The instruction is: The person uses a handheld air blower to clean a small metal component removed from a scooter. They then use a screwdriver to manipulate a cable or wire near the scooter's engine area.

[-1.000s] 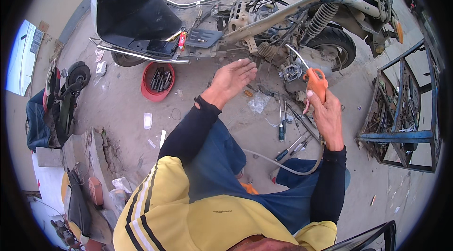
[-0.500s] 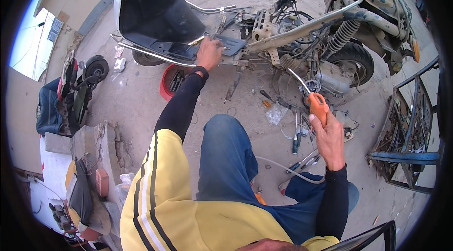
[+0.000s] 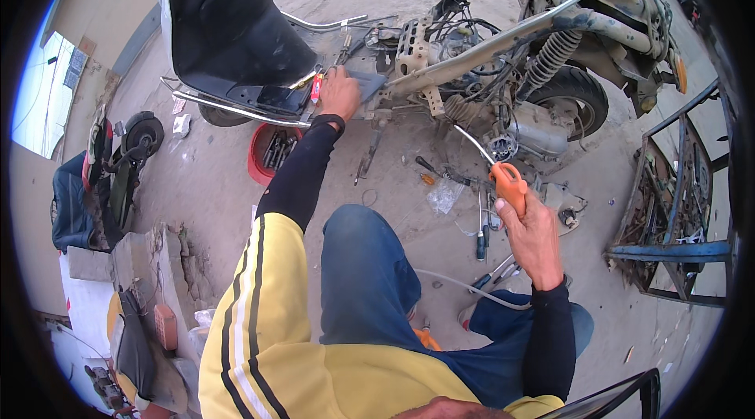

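Observation:
My left hand [image 3: 340, 95] is over the footboard [image 3: 368, 88] of a partly stripped scooter, palm down with curled fingers. A small red-and-white thing [image 3: 317, 87] shows along the outer edge of that hand; whether the fingers grip it is hidden. My right hand [image 3: 533, 236] is wrapped round an orange air blow gun [image 3: 510, 186]. Its bent metal nozzle [image 3: 473, 143] points toward the scooter's engine [image 3: 544, 129]. A pale hose [image 3: 464, 284] runs along the ground by my right leg.
A red bowl [image 3: 258, 158] with metal parts stands beneath the footboard's side. Screwdrivers [image 3: 480, 246], a plastic bag [image 3: 445, 197] and loose parts lie before me. A rusty metal frame [image 3: 668, 252] is at right; another scooter [image 3: 118, 159] lies at left by concrete blocks [image 3: 149, 262].
The view has shifted, so the scooter sits further left. My left hand has moved slightly right over the footboard, and the red-and-white thing now shows beside it. My right hand still holds the blow gun.

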`<control>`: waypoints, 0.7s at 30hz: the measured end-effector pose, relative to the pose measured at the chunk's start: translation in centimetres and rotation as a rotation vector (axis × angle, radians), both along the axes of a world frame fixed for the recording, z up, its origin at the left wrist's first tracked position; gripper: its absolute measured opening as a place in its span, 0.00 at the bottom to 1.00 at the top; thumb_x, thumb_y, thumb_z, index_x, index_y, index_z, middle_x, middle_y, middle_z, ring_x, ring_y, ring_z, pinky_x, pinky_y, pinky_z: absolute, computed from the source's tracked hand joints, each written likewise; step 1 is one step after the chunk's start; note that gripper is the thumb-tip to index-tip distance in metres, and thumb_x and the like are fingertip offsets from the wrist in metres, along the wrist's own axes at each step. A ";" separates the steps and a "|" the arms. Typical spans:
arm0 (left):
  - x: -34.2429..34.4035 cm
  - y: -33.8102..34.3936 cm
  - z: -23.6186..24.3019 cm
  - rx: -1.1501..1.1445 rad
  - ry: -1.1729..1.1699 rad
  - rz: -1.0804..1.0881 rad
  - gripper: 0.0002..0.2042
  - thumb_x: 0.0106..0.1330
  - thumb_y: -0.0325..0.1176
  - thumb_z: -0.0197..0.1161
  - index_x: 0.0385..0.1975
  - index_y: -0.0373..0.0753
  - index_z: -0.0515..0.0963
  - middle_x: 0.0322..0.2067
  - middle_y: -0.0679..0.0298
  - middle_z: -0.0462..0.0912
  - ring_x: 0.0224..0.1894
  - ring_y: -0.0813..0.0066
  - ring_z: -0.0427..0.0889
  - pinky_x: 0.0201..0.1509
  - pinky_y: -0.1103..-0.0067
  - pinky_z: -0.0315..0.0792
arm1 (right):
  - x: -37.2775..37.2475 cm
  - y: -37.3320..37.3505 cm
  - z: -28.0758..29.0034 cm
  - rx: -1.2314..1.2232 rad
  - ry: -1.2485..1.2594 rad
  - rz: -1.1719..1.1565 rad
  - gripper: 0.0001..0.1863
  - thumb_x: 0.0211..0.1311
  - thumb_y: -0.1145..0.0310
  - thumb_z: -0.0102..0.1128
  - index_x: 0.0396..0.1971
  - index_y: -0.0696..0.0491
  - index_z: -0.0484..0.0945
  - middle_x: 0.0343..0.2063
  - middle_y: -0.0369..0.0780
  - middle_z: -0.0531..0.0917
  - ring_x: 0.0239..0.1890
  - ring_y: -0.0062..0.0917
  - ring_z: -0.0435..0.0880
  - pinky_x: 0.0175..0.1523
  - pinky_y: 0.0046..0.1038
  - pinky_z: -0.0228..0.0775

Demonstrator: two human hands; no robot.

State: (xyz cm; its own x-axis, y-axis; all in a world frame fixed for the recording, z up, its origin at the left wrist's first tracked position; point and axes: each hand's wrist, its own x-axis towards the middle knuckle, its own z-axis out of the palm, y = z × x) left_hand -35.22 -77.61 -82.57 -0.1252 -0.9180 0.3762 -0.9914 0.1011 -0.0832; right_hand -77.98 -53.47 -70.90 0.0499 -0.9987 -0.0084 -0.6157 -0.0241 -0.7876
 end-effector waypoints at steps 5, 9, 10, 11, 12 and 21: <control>0.4 -0.5 -0.5 -0.047 -0.041 -0.045 0.08 0.55 0.33 0.68 0.27 0.35 0.87 0.43 0.53 0.77 0.53 0.51 0.75 0.55 0.61 0.74 | -0.1 -0.3 -0.6 -0.009 -0.009 -0.004 0.19 0.67 0.58 0.67 0.41 0.61 0.80 0.23 0.53 0.82 0.28 0.51 0.83 0.34 0.45 0.71; 0.4 -0.5 -0.5 -0.018 -0.038 -0.039 0.09 0.55 0.32 0.67 0.29 0.33 0.86 0.44 0.53 0.77 0.53 0.51 0.75 0.55 0.60 0.72 | 0.0 -0.3 -0.4 0.013 0.003 -0.007 0.18 0.67 0.58 0.66 0.41 0.61 0.80 0.22 0.52 0.82 0.28 0.51 0.83 0.35 0.44 0.72; 0.4 -0.5 -0.4 -0.039 -0.026 -0.049 0.09 0.54 0.32 0.68 0.31 0.33 0.85 0.42 0.53 0.77 0.52 0.50 0.75 0.56 0.60 0.72 | 0.1 -0.3 -0.3 0.008 -0.003 -0.005 0.18 0.67 0.59 0.66 0.42 0.61 0.81 0.22 0.52 0.82 0.28 0.50 0.84 0.35 0.44 0.72; 0.5 -0.4 -0.3 -0.060 -0.015 -0.058 0.10 0.54 0.32 0.68 0.32 0.32 0.84 0.41 0.52 0.78 0.50 0.49 0.75 0.57 0.60 0.72 | 0.1 -0.4 -0.1 0.003 -0.010 -0.003 0.18 0.67 0.59 0.66 0.44 0.60 0.81 0.22 0.51 0.83 0.28 0.50 0.84 0.35 0.44 0.72; 0.5 -0.2 0.0 -0.099 0.037 -0.067 0.10 0.55 0.32 0.69 0.32 0.32 0.83 0.39 0.53 0.79 0.47 0.51 0.77 0.54 0.61 0.73 | 0.2 -0.2 -0.1 0.005 -0.018 0.000 0.18 0.67 0.59 0.66 0.45 0.60 0.81 0.22 0.50 0.83 0.28 0.49 0.85 0.35 0.43 0.73; -3.2 5.8 7.9 0.043 1.272 -0.089 0.08 0.69 0.30 0.69 0.41 0.32 0.82 0.30 0.67 0.86 0.27 0.81 0.79 0.32 0.83 0.71 | 0.1 -0.2 0.5 -0.005 -0.105 0.011 0.19 0.69 0.59 0.64 0.48 0.60 0.81 0.20 0.45 0.83 0.24 0.40 0.85 0.34 0.38 0.73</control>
